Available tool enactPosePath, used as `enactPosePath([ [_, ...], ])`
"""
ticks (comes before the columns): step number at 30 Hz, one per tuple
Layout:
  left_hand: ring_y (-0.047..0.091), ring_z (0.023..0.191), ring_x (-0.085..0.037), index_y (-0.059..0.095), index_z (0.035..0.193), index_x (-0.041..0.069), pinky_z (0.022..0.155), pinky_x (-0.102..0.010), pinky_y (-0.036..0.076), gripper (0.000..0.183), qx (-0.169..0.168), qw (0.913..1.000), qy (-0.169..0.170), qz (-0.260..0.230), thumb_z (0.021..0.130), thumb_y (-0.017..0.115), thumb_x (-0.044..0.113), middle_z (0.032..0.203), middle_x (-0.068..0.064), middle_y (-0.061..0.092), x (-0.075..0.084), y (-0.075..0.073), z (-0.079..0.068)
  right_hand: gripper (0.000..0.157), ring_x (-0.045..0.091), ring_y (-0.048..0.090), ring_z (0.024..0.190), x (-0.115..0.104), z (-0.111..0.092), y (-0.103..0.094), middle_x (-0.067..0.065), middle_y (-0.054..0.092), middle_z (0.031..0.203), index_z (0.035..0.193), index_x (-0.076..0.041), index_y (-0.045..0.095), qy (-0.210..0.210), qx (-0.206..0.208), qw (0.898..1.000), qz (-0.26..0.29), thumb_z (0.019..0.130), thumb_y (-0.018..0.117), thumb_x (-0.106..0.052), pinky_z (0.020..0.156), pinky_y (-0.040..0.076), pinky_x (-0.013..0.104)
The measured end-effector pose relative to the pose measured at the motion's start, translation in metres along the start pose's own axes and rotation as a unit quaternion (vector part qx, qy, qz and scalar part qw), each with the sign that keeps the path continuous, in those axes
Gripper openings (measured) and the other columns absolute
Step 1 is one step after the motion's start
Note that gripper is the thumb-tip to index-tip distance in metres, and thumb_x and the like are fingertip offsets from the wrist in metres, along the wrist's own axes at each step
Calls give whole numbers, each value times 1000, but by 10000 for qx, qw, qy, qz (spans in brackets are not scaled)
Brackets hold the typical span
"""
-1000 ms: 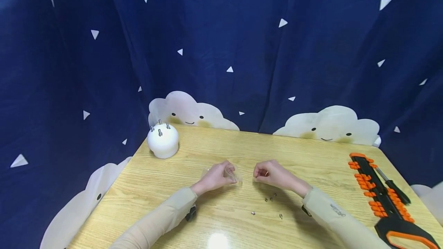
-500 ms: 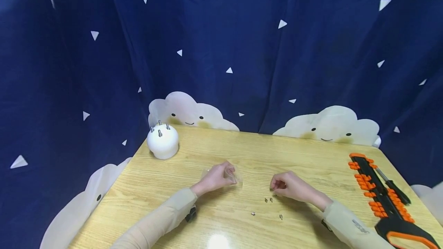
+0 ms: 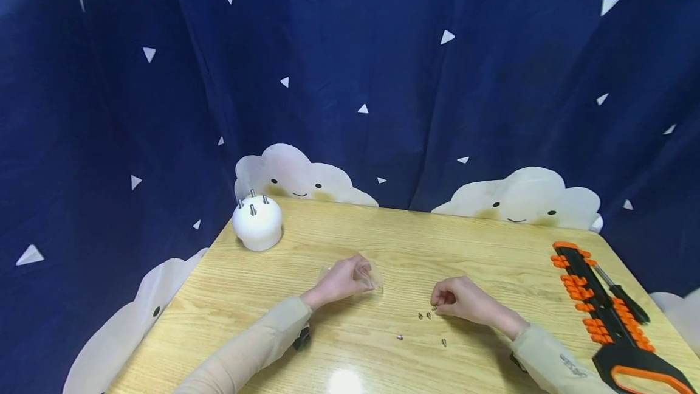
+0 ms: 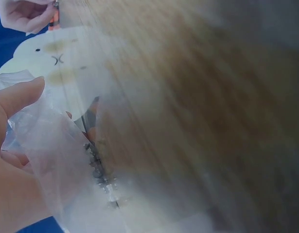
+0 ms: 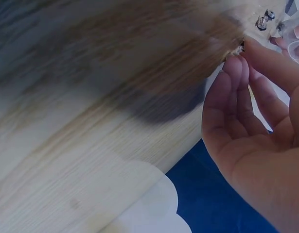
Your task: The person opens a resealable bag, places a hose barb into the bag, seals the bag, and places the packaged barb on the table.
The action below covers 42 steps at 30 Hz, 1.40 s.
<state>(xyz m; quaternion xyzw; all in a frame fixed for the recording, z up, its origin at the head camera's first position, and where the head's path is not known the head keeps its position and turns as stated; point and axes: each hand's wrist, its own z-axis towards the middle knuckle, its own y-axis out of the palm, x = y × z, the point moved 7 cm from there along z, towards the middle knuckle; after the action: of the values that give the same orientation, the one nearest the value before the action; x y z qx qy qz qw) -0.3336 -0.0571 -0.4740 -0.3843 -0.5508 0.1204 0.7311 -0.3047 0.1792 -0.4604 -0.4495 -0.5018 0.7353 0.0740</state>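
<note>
My left hand point(image 3: 341, 278) holds a clear plastic bag point(image 4: 57, 165) just above the table, left of centre. Through the film, several small metal pieces point(image 4: 96, 170) show in the left wrist view. To the right of it, my right hand point(image 3: 466, 300) is low at the tabletop, thumb and fingertips pinching a small metal fastener point(image 5: 241, 47), mostly covered by the fingers. Two similar fasteners point(image 3: 420, 316) lie close beside the fingertips. Nearer the front are one more fastener point(image 3: 400, 337) and another small metal piece point(image 3: 443, 342).
A rounded white object point(image 3: 257, 230) with several upright metal pins stands at the table's back left. Along the right side lie a black rack with orange clips point(image 3: 593, 303) and a screwdriver point(image 3: 629, 303). A dark blue curtain point(image 3: 350, 47) hangs behind the wooden table point(image 3: 350, 230).
My right hand has moved away from the left hand, rightward and toward the front, down to a fastener on the table. The left hand stays in place with the bag.
</note>
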Motion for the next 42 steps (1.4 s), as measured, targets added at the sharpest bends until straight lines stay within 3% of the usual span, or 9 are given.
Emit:
enactPosePath([
  [16, 68, 102, -26, 60, 117, 1, 92, -38, 57, 40, -43, 10000, -3, -71, 83, 76, 15, 117, -15, 70, 4, 0, 0, 9, -6, 47, 64, -2, 5, -6, -3, 66, 73, 83, -11, 67, -272, 222, 9993, -152, 86, 72, -4, 55, 44, 15],
  [23, 68, 103, -26, 60, 117, 0, 94, -39, 56, 41, -51, 10000, 3, -78, 82, 76, 15, 118, -15, 69, 4, 0, 0, 11, -5, 54, 67, -10, 19, -14, -3, 68, 76, 84, -12, 67, -217, 501, 9981, -278, 87, 71, -2, 59, 49, 16],
  [29, 68, 103, -26, 60, 117, 1, 93, -38, 57, 41, -37, 10000, -12, -27, 82, 77, 15, 118, -14, 69, 3, 1, 1, 11, -5, 56, 70, -14, 34, -15, -6, 69, 77, 84, -13, 67, -119, 502, 9979, -395, 88, 69, -3, 62, 52, 17],
  [42, 68, 103, -26, 61, 116, 1, 92, -39, 56, 39, -15, 10000, -9, 1, 83, 76, 16, 117, -14, 70, 2, 0, 1, 10, -6, 55, 68, -34, 64, -15, 2, 72, 77, 84, -13, 67, -417, 639, 9961, -442, 87, 71, -4, 61, 50, 16],
])
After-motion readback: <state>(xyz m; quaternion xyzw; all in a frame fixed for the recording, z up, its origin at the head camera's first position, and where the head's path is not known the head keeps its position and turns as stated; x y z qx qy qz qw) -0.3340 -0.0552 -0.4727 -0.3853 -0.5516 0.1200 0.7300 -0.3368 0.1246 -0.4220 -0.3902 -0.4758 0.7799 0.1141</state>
